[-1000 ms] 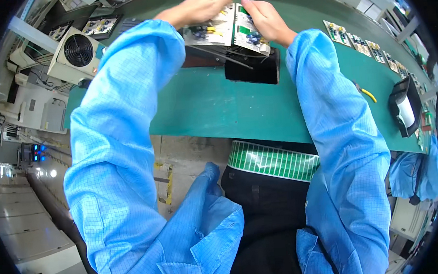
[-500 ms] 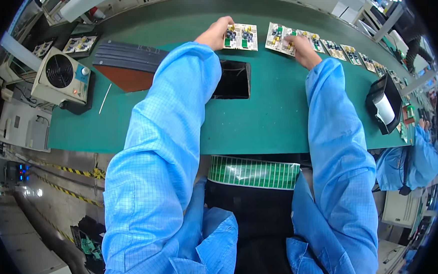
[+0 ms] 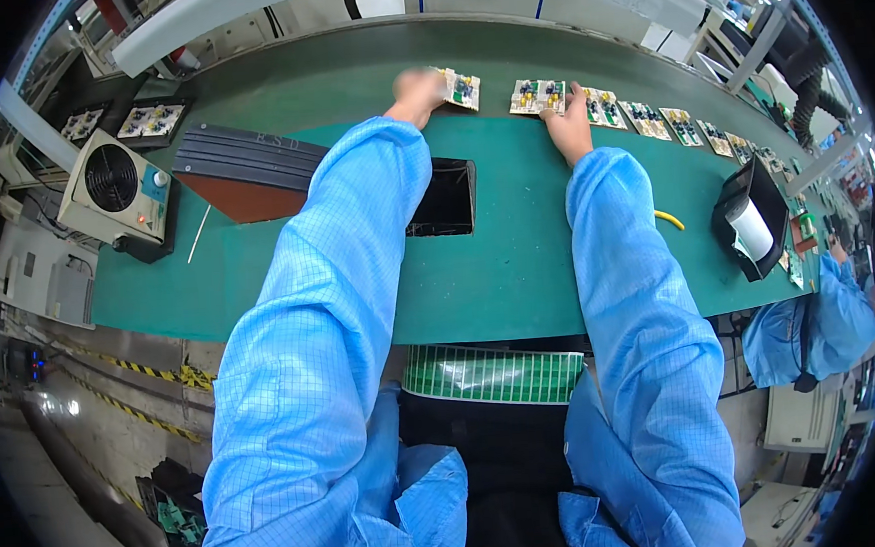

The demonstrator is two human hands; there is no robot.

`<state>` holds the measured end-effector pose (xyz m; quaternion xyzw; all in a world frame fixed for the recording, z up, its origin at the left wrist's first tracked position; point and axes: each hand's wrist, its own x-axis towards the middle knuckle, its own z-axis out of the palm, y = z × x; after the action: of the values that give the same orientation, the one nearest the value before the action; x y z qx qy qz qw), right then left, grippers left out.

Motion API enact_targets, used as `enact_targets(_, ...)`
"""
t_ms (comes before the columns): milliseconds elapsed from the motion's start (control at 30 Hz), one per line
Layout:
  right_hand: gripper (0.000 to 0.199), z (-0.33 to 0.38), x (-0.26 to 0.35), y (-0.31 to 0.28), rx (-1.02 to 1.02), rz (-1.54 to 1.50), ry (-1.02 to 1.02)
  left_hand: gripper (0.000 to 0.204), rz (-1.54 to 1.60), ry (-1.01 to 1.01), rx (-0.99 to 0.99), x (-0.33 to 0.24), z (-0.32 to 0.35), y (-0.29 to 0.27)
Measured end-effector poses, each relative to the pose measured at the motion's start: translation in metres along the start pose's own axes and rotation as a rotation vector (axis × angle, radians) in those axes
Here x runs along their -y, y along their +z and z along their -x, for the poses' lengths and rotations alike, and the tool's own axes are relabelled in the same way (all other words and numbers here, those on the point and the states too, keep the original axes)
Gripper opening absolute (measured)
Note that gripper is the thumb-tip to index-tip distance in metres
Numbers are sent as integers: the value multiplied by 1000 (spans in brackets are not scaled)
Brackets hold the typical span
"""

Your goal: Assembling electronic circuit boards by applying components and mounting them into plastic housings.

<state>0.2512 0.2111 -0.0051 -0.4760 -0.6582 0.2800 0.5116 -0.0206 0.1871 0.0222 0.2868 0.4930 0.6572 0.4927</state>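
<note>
Both hands are at the far side of the green table mat. My left hand [image 3: 416, 92], partly smeared by motion, is closed at the left edge of a cream circuit board [image 3: 462, 89] with small green, yellow and dark parts. This board looks tilted, and the hand covers part of it. To its right, my right hand [image 3: 571, 131] pinches the right edge of a second cream circuit board [image 3: 535, 97], fingers behind and thumb in front. A gap separates the two boards. Just beyond the right hand lies another circuit board [image 3: 603, 108].
More circuit boards [image 3: 646, 119] run in a line toward the right. A rectangular opening [image 3: 443, 198] sits in the mat [image 3: 517, 259]. Left are a dark ribbed block [image 3: 251, 165] and a fan unit [image 3: 122, 193]. A black bin [image 3: 752, 219] holds a white roll; another person [image 3: 797, 337] is beyond.
The whole view has shifted. The left-hand board has turned and shows less of its face; the right-hand board has turned more level. A yellow curved piece now shows beside my right sleeve.
</note>
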Motion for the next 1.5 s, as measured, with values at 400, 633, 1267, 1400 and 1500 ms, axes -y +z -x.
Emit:
enact_targets(400,78,21,3,20,4,338,-357,52,-1102,444,85,-52,18,-36)
enact_targets(633,82,22,2,12,11,503,-552,43,-1455,1207,61,-198,15,-153)
enact_targets(1267,70,34,25,23,159,558,-369,48,-1654,294,-1005,-105,-65,-489)
enact_targets(1400,68,28,21,37,144,525,-449,65,-2336,681,-872,-170,-98,-634)
enact_targets(1500,66,32,31,9,113,536,-452,62,-2216,180,-860,-220,-161,-672)
